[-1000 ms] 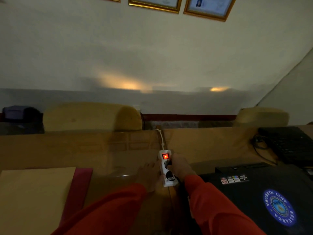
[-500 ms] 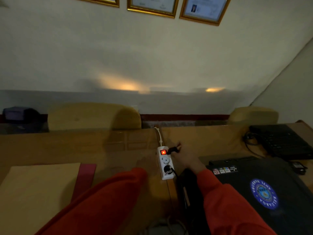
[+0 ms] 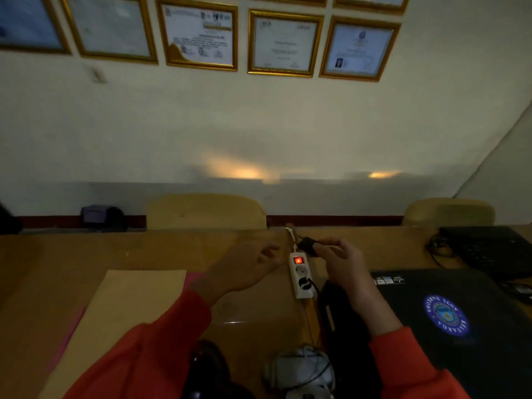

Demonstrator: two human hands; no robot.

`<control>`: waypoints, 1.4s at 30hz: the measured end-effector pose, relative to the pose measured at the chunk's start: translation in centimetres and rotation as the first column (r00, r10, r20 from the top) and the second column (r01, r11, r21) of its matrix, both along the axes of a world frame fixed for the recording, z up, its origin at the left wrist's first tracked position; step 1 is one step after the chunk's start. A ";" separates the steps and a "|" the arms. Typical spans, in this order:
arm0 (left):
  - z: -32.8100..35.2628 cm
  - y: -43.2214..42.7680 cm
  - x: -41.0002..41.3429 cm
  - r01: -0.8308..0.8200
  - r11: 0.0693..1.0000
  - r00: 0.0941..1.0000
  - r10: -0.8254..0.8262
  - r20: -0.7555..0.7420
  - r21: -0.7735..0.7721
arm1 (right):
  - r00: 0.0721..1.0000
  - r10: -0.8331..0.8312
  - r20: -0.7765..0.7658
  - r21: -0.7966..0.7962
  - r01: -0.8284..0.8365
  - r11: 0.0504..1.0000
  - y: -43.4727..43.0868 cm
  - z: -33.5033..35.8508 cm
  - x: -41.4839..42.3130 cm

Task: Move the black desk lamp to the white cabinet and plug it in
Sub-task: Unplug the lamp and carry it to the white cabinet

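Dim room, wood counter (image 3: 86,254), framed certificates (image 3: 283,43) on wall above. White power strip (image 3: 300,276) with red switch lit; upper socket empty, lower socket occupied by a dark plug. Right hand (image 3: 341,262) just right of strip, pinched shut on black plug (image 3: 307,243), held clear beyond strip's far end, probably freed for carrying off. Left hand (image 3: 249,267) just left of strip, fingers loosely spread, holding nothing, likely placed to steady strip. Lamp itself not identifiable; cabinet not seen.
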State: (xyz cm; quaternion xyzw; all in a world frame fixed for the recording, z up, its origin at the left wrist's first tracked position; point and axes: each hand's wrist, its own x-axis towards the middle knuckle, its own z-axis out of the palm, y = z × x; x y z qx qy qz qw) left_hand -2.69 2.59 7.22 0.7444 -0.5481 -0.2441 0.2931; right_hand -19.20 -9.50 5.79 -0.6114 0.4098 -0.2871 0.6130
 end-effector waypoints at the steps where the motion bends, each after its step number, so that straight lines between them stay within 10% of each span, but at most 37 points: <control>1: 0.8 1.7 -0.3 -0.009 1.000 1.000 0.009 -0.023 -0.029 | 1.000 0.020 0.001 -0.001 -0.020 1.000 1.1 0.2 -0.2; 10: 2.6 19.7 -4.5 -0.371 0.894 0.838 0.206 -0.506 -0.250 | 0.994 0.093 0.062 0.144 -0.101 0.984 11.4 -3.2 -4.3; 16: -4.7 28.1 -10.2 -0.522 0.842 0.720 0.351 -0.598 -0.134 | 0.995 0.097 0.033 0.216 -0.102 0.971 16.1 -6.4 -8.1; 23: -14.2 25.6 -15.7 -0.537 0.830 0.493 0.452 -0.743 0.149 | 0.997 0.068 0.041 0.204 -0.075 0.976 18.5 -6.7 -12.4; 29: -13.0 19.6 -17.4 -0.564 0.825 0.510 0.396 -0.764 0.051 | 0.997 0.067 0.047 0.126 -0.073 0.989 18.8 -6.1 -14.7; 33: -13.1 17.1 -17.5 -0.658 0.740 0.272 0.408 -0.871 0.141 | 0.997 0.075 0.030 0.101 -0.078 0.992 18.2 -6.4 -15.4; 42: -14.4 15.5 -17.6 -0.731 0.678 0.405 0.336 -0.850 -0.080 | 0.979 0.176 0.100 -0.002 -0.176 0.984 15.5 -6.4 -14.1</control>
